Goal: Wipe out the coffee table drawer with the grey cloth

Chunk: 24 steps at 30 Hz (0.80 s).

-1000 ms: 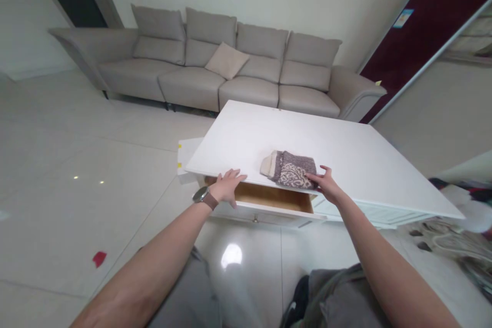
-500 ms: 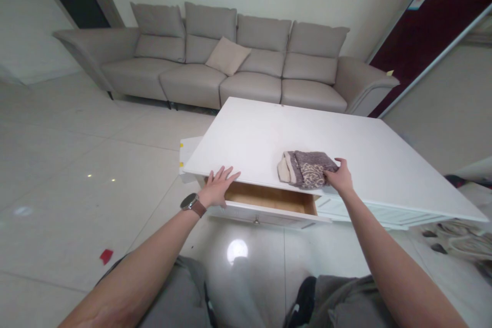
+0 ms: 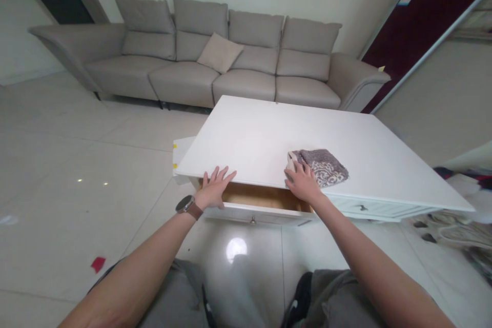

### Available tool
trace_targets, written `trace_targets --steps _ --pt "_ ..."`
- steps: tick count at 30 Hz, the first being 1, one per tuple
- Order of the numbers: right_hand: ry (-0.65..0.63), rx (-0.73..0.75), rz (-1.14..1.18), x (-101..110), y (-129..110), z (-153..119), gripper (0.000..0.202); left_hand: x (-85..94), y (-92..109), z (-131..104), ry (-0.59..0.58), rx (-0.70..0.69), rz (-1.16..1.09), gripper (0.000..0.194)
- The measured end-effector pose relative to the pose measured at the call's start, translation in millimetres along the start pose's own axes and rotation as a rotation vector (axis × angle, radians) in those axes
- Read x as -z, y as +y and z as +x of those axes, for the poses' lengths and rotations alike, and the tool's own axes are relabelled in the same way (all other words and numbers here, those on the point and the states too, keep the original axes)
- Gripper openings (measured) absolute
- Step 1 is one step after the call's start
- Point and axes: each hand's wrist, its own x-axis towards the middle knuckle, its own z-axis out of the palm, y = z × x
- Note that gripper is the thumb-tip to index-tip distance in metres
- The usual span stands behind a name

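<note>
The right hand (image 3: pixel 303 184) has slid from the far end of the folded patterned cloth (image 3: pixel 321 166) to its near-left corner, fingers spread on it atop the white table (image 3: pixel 249 133), left hand (image 3: pixel 213 192) still flat by the open drawer (image 3: pixel 265 200).

Bare forearms; brown-strapped wristwatch (image 3: pixel 184 204); grey trousers (image 3: pixel 180 297).

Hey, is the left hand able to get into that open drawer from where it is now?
Probably yes. The left hand rests on the table edge right above the open drawer, and nothing visible blocks the opening.
</note>
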Motion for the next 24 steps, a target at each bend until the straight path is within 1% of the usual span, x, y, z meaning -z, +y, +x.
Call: trace_targets --steps 3,7,11,17,20,24 --pt "-0.052 -0.105 -0.024 4 -2 3 0.048 0.8 -1 -2 0.003 -0.011 -0.017 0.141" --pt "-0.054 -0.158 -0.010 13 -2 9 0.053 1.0 -3 -4 0.016 -0.032 -0.037 0.138" --pt "-0.036 -0.203 0.047 16 1 14 0.059 1.3 -3 -4 0.019 -0.031 -0.033 0.138" --pt "0.001 -0.237 0.130 15 24 23 0.039 2.5 -3 -3 0.002 -0.034 -0.043 0.137" --pt "0.050 -0.248 0.162 15 32 25 0.037 2.1 -3 -3 0.004 -0.030 -0.040 0.138" --pt "0.074 -0.268 0.149 17 35 25 0.037 2.2 -3 -3 -0.004 -0.027 -0.036 0.138"
